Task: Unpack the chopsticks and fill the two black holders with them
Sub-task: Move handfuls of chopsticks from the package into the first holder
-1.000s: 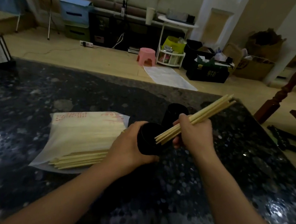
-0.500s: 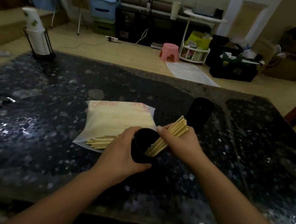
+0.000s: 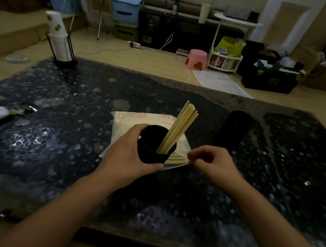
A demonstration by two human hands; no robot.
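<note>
Near holder: black holder (image 3: pixel 156 145) stood on the table (image 3: pixel 50 150), at the near edge of the packet, tilted a little toward the camera.
Holder contents: a small bundle of chopsticks (image 3: pixel 180 125) leaned inside it against the right rim, their tops fanned above the rim.
Change, bundle: half a second before, this bundle was only partly in and gripped by the right hand; it now stood in the holder on its own.
Left hand: left hand (image 3: pixel 130 158) was wrapped around the near holder's left wall, thumb at the near side, fingers curled behind, as in both earlier views.
Right hand: right hand (image 3: pixel 213 163) had let go of the bundle and dropped to the packet's open end; fingertips were drawn together just at the exposed stick ends, blurred, so a pinch on them could not be confirmed.
Packet: plastic packet (image 3: pixel 131 119) lay flat behind and beneath the holder, most of its stock inside, loose chopstick ends (image 3: pixel 176 159) poking out at the near right.
Second holder: far holder (image 3: pixel 234 128) stood upright to the right, apart from both hands, apparently with nothing inside.
Task standing: first load delivered; by my estimate early, with most sticks unpacked and one holder unfilled.
Likely next: a further handful from the packet.
</note>
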